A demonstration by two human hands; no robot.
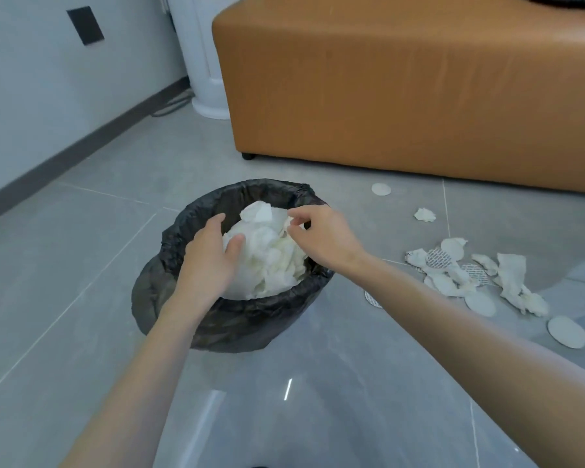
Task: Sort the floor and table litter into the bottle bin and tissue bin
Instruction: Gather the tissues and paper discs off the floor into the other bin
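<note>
The person's left hand (pixel 210 261) rests with loose, spread fingers on the tissues (pixel 271 261) heaped to the rim of the black-lined tissue bin (pixel 237 312). The right hand (pixel 321 234) hovers over the far side with its fingers curled, and it is unclear whether they pinch a scrap. The step looks like packing the load down, best done with flat palms pressing toward the middle so nothing spills. To the right, the floor litter (pixel 470 275) of torn tissues and round pads waits, short of the brown sofa (pixel 402 79).
</note>
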